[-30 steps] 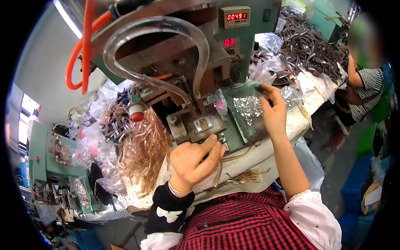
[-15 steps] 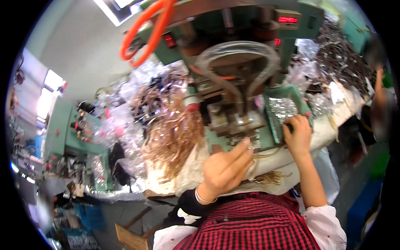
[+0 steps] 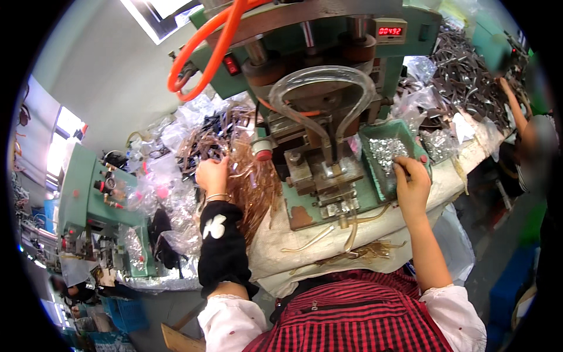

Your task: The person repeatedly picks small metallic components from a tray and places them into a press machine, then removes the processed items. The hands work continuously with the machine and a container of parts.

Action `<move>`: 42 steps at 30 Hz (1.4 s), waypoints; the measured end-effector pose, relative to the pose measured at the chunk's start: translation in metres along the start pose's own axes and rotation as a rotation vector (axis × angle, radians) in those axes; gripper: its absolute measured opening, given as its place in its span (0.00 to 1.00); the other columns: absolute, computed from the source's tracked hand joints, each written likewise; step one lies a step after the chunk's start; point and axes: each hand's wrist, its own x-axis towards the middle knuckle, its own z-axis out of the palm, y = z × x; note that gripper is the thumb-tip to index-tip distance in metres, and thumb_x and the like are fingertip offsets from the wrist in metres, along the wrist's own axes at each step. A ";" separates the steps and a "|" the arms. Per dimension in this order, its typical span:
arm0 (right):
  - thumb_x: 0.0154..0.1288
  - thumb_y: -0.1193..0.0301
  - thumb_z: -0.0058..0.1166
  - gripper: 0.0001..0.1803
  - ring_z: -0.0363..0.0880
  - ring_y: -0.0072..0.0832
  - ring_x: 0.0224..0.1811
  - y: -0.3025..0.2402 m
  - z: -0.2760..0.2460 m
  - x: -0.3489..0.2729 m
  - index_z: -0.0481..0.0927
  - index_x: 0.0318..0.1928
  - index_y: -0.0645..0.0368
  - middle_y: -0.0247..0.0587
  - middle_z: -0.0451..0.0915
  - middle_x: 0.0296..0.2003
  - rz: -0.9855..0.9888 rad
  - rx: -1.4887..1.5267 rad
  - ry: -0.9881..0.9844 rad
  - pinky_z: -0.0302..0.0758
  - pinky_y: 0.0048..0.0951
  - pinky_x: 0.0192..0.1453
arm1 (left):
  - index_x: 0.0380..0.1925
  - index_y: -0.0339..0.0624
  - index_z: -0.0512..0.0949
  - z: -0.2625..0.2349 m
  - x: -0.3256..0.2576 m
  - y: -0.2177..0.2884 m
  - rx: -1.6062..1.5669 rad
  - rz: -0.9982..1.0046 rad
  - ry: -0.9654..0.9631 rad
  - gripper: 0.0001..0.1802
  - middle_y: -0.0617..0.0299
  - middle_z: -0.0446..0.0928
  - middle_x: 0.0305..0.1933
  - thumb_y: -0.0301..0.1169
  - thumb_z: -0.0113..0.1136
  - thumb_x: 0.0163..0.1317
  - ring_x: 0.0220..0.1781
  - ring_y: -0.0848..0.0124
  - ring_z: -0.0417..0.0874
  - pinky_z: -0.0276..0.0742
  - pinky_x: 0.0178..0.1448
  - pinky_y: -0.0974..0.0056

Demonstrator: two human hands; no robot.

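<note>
my right hand (image 3: 412, 179) pinches into small silver parts in the green tray (image 3: 375, 176) at the press's right edge; my left hand (image 3: 212, 175) closes on amber strips (image 3: 252, 182) heaped at its left edge. press bed (image 3: 328, 176) looks unloaded; many strips left.

A green metal press machine (image 3: 328, 111) fills the bench, looped by an orange hose (image 3: 202, 56) and a clear plastic tube (image 3: 322, 88) — dark metal parts (image 3: 463, 76) heaped far right.
</note>
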 end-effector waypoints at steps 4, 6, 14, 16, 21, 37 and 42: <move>0.63 0.79 0.62 0.06 0.81 0.34 0.37 0.002 -0.024 -0.018 0.85 0.41 0.62 0.43 0.84 0.36 0.310 0.134 -0.027 0.76 0.32 0.44 | 0.30 0.44 0.90 0.018 -0.006 -0.029 -0.266 0.033 -0.170 0.21 0.52 0.87 0.28 0.51 0.75 0.48 0.32 0.56 0.89 0.83 0.42 0.56; 0.62 0.79 0.62 0.07 0.82 0.35 0.39 -0.019 -0.026 -0.012 0.86 0.41 0.62 0.43 0.84 0.36 0.214 0.217 -0.099 0.75 0.32 0.46 | 0.28 0.42 0.90 0.009 -0.019 -0.038 -0.306 0.098 -0.211 0.19 0.55 0.84 0.21 0.48 0.76 0.50 0.24 0.61 0.85 0.79 0.36 0.59; 0.61 0.80 0.65 0.20 0.81 0.25 0.48 -0.090 0.036 0.017 0.81 0.55 0.64 0.40 0.83 0.49 0.153 0.733 -0.216 0.75 0.27 0.57 | 0.41 0.34 0.85 -0.049 -0.094 -0.013 -0.815 0.196 -0.077 0.08 0.61 0.85 0.37 0.25 0.68 0.63 0.39 0.75 0.83 0.77 0.45 0.69; 0.62 0.80 0.64 0.22 0.80 0.23 0.49 -0.098 0.041 0.012 0.78 0.57 0.66 0.40 0.83 0.49 0.263 0.883 -0.183 0.74 0.25 0.59 | 0.43 0.35 0.84 -0.074 -0.120 0.008 -1.068 0.141 -0.079 0.07 0.61 0.85 0.37 0.25 0.66 0.66 0.39 0.76 0.83 0.77 0.45 0.71; 0.65 0.81 0.63 0.23 0.80 0.19 0.51 -0.112 0.037 0.016 0.75 0.60 0.68 0.41 0.84 0.48 0.435 1.048 -0.196 0.74 0.23 0.60 | 0.42 0.34 0.79 -0.146 -0.155 0.058 -1.294 0.250 0.118 0.09 0.56 0.84 0.36 0.30 0.55 0.77 0.32 0.72 0.84 0.79 0.37 0.70; 0.66 0.78 0.63 0.12 0.80 0.16 0.41 -0.116 0.034 0.019 0.81 0.49 0.66 0.35 0.85 0.38 0.320 0.947 -0.123 0.75 0.21 0.50 | 0.44 0.36 0.75 -0.181 -0.185 0.129 -1.489 0.707 0.267 0.07 0.47 0.83 0.42 0.28 0.58 0.74 0.35 0.67 0.83 0.83 0.37 0.68; 0.63 0.74 0.65 0.11 0.80 0.29 0.51 -0.068 0.039 0.040 0.85 0.46 0.61 0.40 0.84 0.42 0.178 0.476 -0.078 0.76 0.34 0.55 | 0.43 0.32 0.76 -0.205 -0.182 0.129 -1.572 0.666 0.235 0.06 0.45 0.83 0.38 0.22 0.61 0.69 0.32 0.65 0.84 0.84 0.38 0.66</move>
